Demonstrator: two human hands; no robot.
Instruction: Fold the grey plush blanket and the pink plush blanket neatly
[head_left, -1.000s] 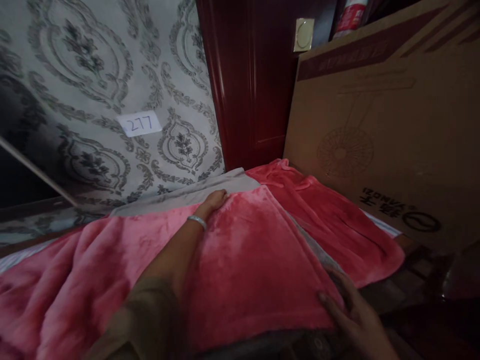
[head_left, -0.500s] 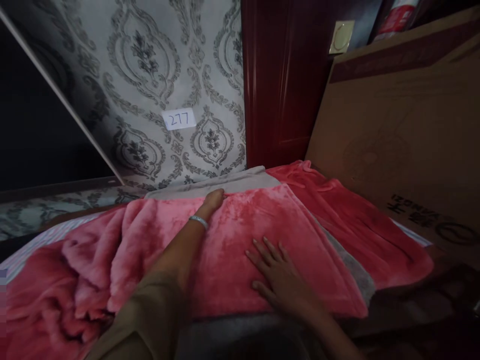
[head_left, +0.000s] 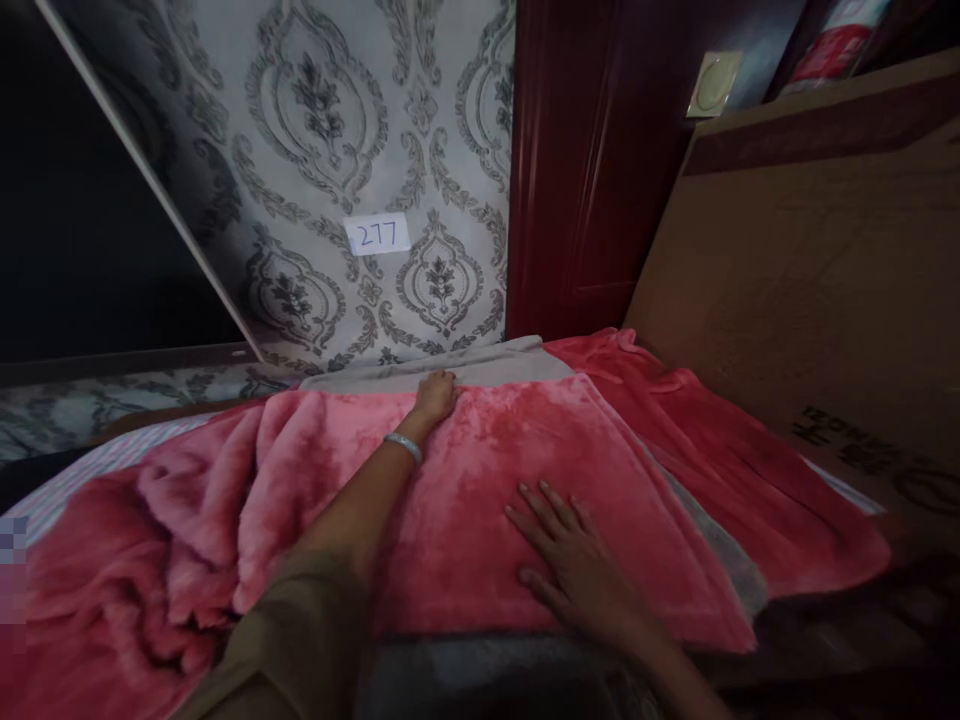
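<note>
A fluffy pink-red blanket (head_left: 480,460) lies spread before me, its middle part folded over flat. At its far edge, my left hand (head_left: 436,395) is closed with curled fingers on the blanket's border, where a grey layer (head_left: 502,362) shows beyond. My left wrist wears a silver bracelet (head_left: 405,446). Palm down, my right hand (head_left: 574,560) rests open on the flat pink part with its fingers spread. The blanket's left part is bunched in thick folds. To the right, a redder part (head_left: 720,460) stretches out, with a strip of grey between.
A large cardboard box (head_left: 810,280) stands at the right, beside a dark red door panel (head_left: 577,180). Behind the blanket, a patterned wall (head_left: 442,150) bears a paper label (head_left: 377,234) reading 277. A big dark screen-like panel (head_left: 112,220) is at the left.
The camera view has shifted slightly, so the scene sits a little further right. Both hands keep nearly the same places on the blanket; the left fingers look slightly more raised.
</note>
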